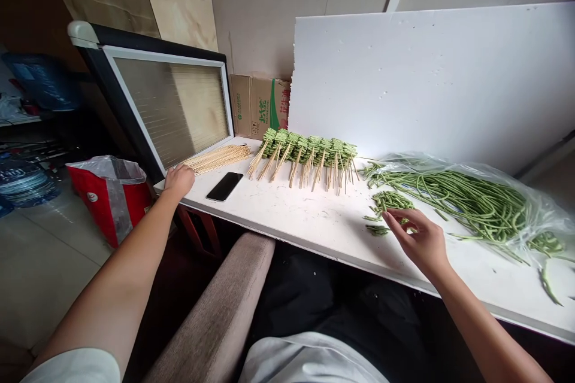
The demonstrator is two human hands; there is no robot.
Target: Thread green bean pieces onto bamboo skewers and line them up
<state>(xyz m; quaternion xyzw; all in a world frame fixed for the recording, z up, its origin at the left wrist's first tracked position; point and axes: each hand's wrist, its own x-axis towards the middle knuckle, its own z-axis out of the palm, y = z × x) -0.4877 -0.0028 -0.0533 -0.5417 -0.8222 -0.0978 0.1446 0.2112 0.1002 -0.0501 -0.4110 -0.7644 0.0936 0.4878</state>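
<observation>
The white desk [291, 218] carries a phone [224, 186], a row of skewered beans [309, 152], and bagged long beans [471, 203] at right. The left hand [179, 182] lies palm down at the bamboo skewers [220, 158]; any grip cannot be determined. The right hand [417, 242], partly open, is over cut beans [390, 200], holding nothing visible. Far side: foam board [426, 84], carton [258, 106] with green Chinese lettering, unconfirmed. Left: glass-topped freezer [168, 105], red bag [108, 200], tiled floor [45, 269].

The bamboo skewers [220, 158] are pale, smooth, matt wood; the thin plastic bag [507, 203] is clear and glossy, the foam board [426, 84] white and slightly rough, the cardboard box [245, 106] matt.
</observation>
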